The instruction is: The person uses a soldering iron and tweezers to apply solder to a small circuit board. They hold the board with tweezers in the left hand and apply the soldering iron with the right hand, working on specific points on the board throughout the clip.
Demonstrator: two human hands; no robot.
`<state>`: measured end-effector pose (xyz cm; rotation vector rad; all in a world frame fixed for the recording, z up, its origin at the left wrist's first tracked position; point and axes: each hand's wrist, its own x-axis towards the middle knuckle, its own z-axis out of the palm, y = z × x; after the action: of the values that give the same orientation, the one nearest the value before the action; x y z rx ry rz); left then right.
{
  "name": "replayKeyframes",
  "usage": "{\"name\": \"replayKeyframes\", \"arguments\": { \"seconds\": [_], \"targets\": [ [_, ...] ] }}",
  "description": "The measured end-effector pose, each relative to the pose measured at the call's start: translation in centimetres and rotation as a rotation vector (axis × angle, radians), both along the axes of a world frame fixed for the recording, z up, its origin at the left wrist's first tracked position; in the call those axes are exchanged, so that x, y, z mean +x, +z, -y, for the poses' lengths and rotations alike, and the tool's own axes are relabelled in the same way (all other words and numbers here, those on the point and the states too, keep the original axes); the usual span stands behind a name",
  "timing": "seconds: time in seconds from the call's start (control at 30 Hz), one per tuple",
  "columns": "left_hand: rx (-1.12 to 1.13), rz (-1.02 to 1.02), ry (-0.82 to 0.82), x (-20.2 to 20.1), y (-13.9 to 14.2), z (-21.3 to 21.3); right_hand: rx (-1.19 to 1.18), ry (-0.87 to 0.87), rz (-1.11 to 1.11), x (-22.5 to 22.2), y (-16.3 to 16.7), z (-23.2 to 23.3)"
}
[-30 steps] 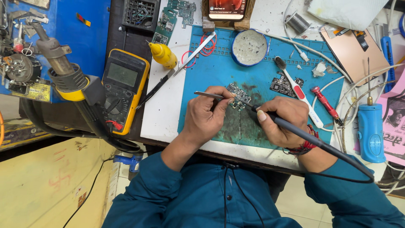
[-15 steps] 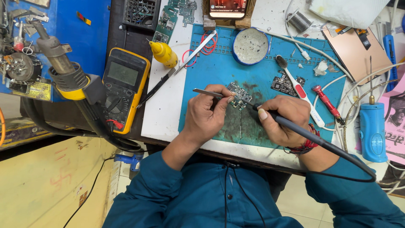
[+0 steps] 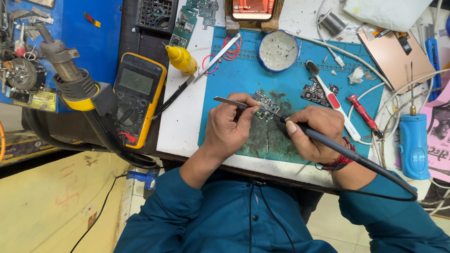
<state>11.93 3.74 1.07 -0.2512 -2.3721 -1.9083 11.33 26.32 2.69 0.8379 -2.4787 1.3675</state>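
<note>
I saw a pink printed packet [image 3: 439, 136] lying well right of my fingers. The small circuit board [image 3: 265, 104] sat just beyond my fingertips. My left hand [image 3: 228, 127] pinched metal tweezers [image 3: 230, 101]; my right hand [image 3: 313, 132] gripped a black soldering iron [image 3: 347, 152] pen-style, both curled inward.
</note>
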Motion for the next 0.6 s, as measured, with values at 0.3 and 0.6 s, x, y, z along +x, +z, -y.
{"name": "replayKeyframes", "arguments": {
  "seconds": [0.3, 0.6],
  "targets": [
    [-0.018, -0.006, 0.003, -0.1, -0.02, -0.02, 0.002, 0.002, 0.002, -0.04, 0.02, -0.01],
    [0.009, 0.011, 0.017, -0.1, -0.06, -0.1, 0.004, 0.002, 0.001, -0.01, 0.01, 0.04]
  ]
}}
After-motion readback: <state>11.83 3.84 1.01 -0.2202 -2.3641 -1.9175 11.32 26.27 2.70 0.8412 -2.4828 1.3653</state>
